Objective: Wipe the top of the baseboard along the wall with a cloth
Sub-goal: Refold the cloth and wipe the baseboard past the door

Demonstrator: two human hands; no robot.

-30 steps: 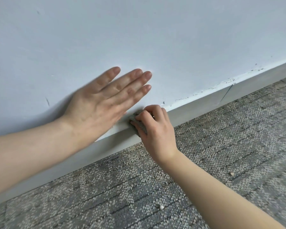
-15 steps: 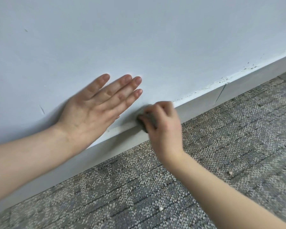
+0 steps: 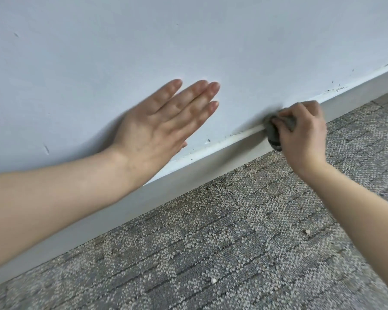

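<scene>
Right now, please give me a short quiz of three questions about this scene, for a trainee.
1. True or false: the left hand lies flat and open on the wall.
2. What does the right hand hold? A) a brush B) a grey cloth C) a sponge mop
3. Fill in: dark specks remain on the baseboard top to the ____ of the cloth.

Key
1. True.
2. B.
3. Right; specks show there. A few also lie to its left.
</scene>
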